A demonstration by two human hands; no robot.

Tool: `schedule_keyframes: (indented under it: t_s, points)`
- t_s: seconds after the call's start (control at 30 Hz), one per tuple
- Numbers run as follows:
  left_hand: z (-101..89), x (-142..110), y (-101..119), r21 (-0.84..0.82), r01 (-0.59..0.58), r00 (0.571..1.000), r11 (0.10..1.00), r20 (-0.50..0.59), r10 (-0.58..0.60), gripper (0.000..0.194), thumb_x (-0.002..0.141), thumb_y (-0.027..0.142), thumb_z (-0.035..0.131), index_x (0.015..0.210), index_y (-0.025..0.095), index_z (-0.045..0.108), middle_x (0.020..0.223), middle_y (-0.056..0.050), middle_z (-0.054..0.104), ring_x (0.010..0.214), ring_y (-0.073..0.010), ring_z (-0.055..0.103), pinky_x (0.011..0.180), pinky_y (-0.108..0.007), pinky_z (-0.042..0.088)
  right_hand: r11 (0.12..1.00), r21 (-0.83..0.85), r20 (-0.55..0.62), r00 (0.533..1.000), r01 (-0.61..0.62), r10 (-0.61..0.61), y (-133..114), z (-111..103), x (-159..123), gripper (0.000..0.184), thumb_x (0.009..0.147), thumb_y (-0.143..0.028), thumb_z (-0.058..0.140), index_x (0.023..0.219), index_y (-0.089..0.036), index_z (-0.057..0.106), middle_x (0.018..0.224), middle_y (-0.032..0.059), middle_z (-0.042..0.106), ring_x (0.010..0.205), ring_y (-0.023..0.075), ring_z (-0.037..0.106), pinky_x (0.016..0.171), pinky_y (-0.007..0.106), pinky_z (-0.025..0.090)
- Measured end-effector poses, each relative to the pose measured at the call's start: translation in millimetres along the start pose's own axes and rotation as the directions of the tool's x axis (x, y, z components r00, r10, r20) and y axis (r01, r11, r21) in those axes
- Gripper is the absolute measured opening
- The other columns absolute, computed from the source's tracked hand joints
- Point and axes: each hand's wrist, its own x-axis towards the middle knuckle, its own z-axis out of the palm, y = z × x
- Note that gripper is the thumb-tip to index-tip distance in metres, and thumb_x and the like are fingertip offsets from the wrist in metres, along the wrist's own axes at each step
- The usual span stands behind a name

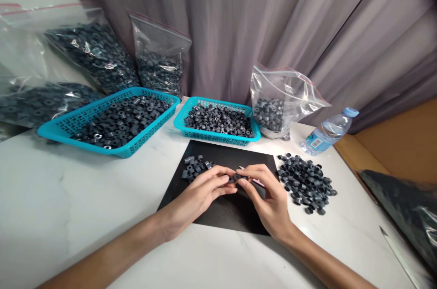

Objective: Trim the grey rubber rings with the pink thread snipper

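Over a black mat (pixel 221 216), my left hand (pixel 205 186) pinches a small dark grey plastic piece (pixel 231 179) between thumb and fingertips. Close against it, my right hand (pixel 268 193) grips another small dark grey piece (pixel 238 176). The two pieces meet or nearly meet; their exact contact is too small to tell. Beside my left hand lies a small heap of dark grey pieces (pixel 194 167) on the mat. A pink tool with a pointed tip (pixel 258 182) lies on the mat, partly hidden behind my right hand.
A larger pile of dark pieces (pixel 305 182) lies right of the mat. Behind stand a left turquoise basket (pixel 128 149) and a middle turquoise basket (pixel 218 136), both filled with pieces. Several zip bags, one an open bag (pixel 273 111), and a water bottle (pixel 329 132) stand around.
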Motion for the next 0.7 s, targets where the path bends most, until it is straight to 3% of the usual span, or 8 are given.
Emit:
schedule_keyframes:
  t_s: [0.17,0.3,0.57,0.7]
  points:
    - [1.9,-2.7,5.8,0.199,0.034,0.999,0.979,0.002,-0.035,0.019,0.090,0.027,0.065,0.108,0.026,0.061,0.110,0.001,0.060,0.114,-0.0190,0.052,0.108,-0.037,0.032,1.000,-0.006,0.009,1.000,-0.016,0.016,0.5,-0.6,-1.3,0.020,0.094,-0.016,0.063,0.110,-0.026,0.070,0.101,0.0054,0.067,0.093,0.0197,0.062,0.079,0.034,0.052]
    - [1.9,-3.2,5.4,0.259,0.032,0.999,0.965,-0.007,-0.031,0.015,0.091,0.029,0.063,0.106,0.026,0.060,0.099,0.002,0.058,0.103,-0.0162,0.052,0.104,-0.036,0.032,1.000,-0.023,0.003,1.000,-0.003,0.003,0.0,-0.8,-1.7,0.017,0.094,-0.016,0.063,0.108,-0.025,0.069,0.098,0.0052,0.068,0.091,0.0201,0.063,0.077,0.035,0.052]
    - [1.9,-2.6,5.0,0.022,0.028,0.999,0.999,0.044,-0.029,0.015,0.096,0.029,0.058,0.110,0.022,0.059,0.100,-0.002,0.064,0.100,-0.0153,0.057,0.098,-0.032,0.039,0.993,-0.083,-0.081,0.993,0.082,-0.089,-2.2,-0.4,-4.8,0.020,0.092,-0.012,0.063,0.109,-0.023,0.067,0.094,0.0051,0.067,0.085,0.0200,0.063,0.071,0.034,0.052]
    - [1.6,-2.0,4.4,-0.108,0.046,0.997,0.993,0.071,-0.039,0.016,0.099,0.025,0.051,0.107,0.017,0.063,0.100,-0.005,0.065,0.093,-0.0150,0.059,0.093,-0.032,0.043,0.976,-0.144,-0.032,0.985,0.164,-0.170,-4.1,-1.2,-4.2,0.024,0.091,-0.009,0.064,0.110,-0.023,0.067,0.094,0.0055,0.066,0.084,0.0196,0.062,0.071,0.034,0.051]
